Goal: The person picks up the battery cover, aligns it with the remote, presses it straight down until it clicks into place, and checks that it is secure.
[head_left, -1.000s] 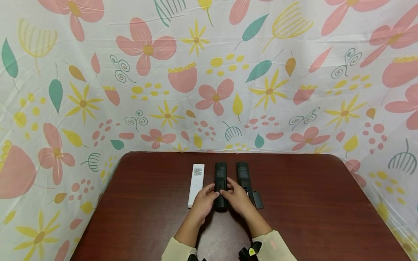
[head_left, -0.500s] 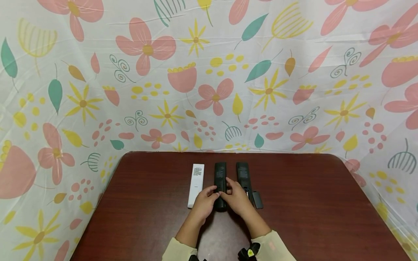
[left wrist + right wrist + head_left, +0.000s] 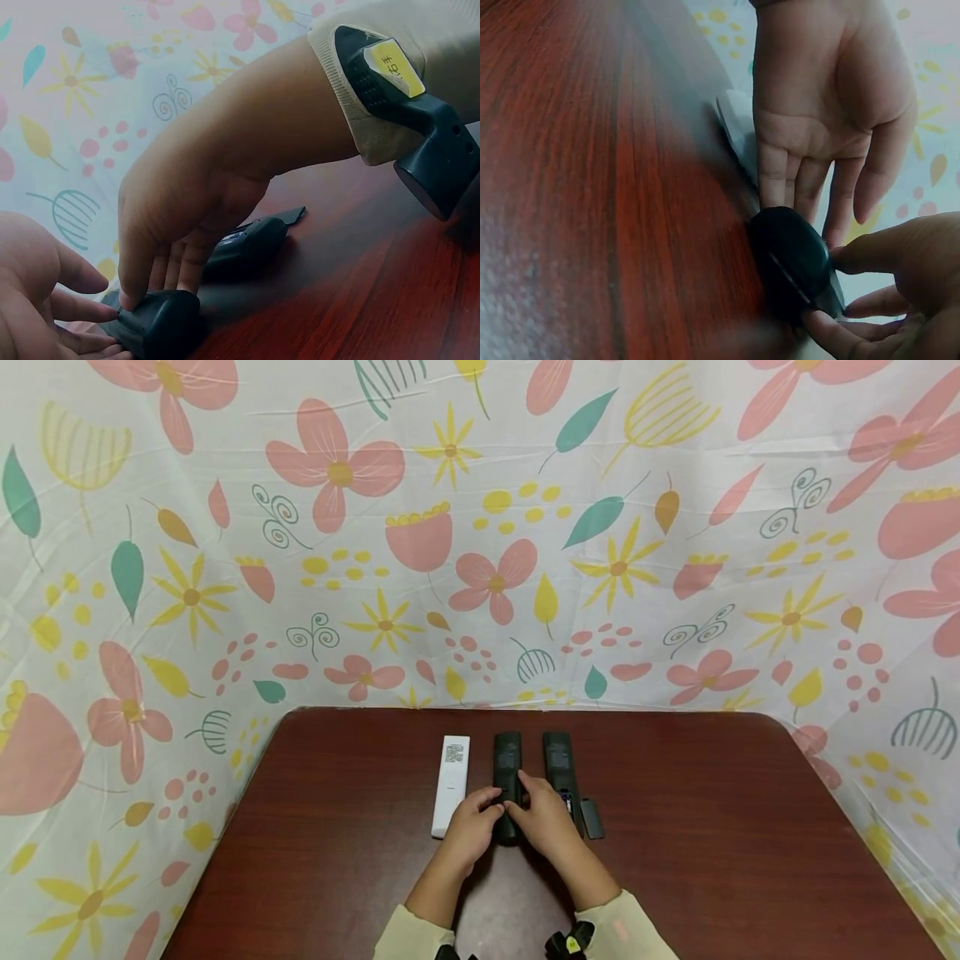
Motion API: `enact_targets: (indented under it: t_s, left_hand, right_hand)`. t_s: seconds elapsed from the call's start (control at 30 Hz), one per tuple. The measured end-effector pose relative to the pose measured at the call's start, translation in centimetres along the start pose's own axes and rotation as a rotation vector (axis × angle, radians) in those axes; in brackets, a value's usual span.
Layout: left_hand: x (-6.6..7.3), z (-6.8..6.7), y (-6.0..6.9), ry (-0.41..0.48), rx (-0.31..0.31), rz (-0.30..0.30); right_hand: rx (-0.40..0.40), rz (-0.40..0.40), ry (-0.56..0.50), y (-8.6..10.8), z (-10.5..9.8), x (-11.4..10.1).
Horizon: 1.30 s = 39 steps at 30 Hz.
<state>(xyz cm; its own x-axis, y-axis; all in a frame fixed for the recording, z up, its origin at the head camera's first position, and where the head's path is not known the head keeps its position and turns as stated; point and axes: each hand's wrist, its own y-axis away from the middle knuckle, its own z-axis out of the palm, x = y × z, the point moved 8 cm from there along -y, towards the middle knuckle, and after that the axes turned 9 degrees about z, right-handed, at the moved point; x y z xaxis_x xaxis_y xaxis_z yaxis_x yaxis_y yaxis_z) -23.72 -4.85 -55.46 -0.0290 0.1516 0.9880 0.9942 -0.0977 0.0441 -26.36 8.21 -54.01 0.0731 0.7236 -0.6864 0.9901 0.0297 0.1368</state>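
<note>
Face down on the table lies a black remote (image 3: pixel 507 760), between two hands. My left hand (image 3: pixel 469 828) rests straight fingers against its left side; in the right wrist view the left hand (image 3: pixel 817 97) has its thumb held off the black remote (image 3: pixel 791 244). With thumb on the back and fingers along the right side, my right hand (image 3: pixel 549 820) grips this remote, as the right hand (image 3: pixel 195 172) also shows in the left wrist view. The remote's lower end shows below both hands.
Left of the hands lies a white remote (image 3: pixel 451 787). To the right, another black remote (image 3: pixel 559 760) has its battery compartment uncovered, with a dark cover (image 3: pixel 592 819) beside it. A flowered cloth (image 3: pixel 495 585) hangs behind the brown table (image 3: pixel 712 827).
The left fingertips have slid slightly down along the middle remote's side, and the right thumb has shifted a little. The remotes have hardly moved.
</note>
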Motion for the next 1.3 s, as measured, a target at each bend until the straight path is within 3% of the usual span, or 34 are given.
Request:
enact_targets:
  t_s: [0.47, 0.83, 1.3]
  left_hand:
    - [-0.2, 0.5, 0.1, -0.036, -0.024, -0.003]
    - [-0.1, 0.4, 0.1, -0.053, -0.014, 0.007]
    - [1.0, -0.1, 0.1, -0.068, 0.103, 0.08]
  right_hand:
    - [0.014, -0.032, 0.11, 0.7, 0.0, -0.3]
    - [-0.01, -0.013, 0.098, 0.6, -0.1, -0.2]
    - [0.05, -0.057, 0.016, 0.7, -0.9, -0.8]
